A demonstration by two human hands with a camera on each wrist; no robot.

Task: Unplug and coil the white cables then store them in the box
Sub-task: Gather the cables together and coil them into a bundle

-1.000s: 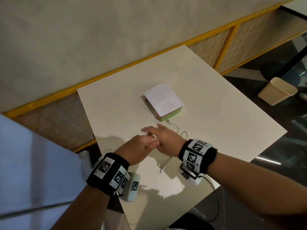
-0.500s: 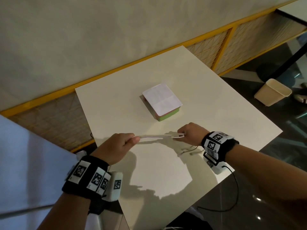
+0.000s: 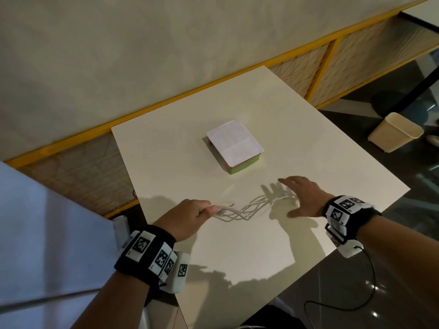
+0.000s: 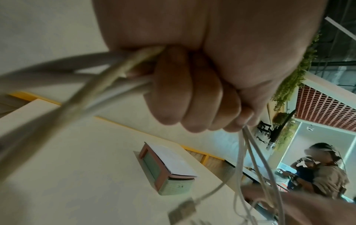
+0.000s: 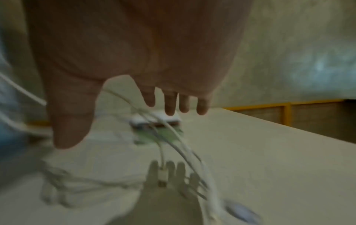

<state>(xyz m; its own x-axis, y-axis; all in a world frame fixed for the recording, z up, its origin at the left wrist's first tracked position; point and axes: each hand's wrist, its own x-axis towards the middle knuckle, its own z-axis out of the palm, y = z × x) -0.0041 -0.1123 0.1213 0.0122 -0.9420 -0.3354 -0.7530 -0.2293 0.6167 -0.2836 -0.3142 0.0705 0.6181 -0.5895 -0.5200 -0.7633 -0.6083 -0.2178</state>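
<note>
Gripping looped cables [image 3: 240,210] in clenched fingers [image 4: 185,97], the left hand [image 3: 187,218] hovers over the bench [image 3: 332,176]; the right hand [image 3: 303,197] spreads released fingers near the box [image 3: 235,147].

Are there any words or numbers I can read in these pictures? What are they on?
No words or numbers can be read.
White sheet on the box: faint print, too blurred to read.
Left wristband and right wristband: black-and-white square code patterns only, no legible letters.
White cables, table, bin: no text shows.
</note>
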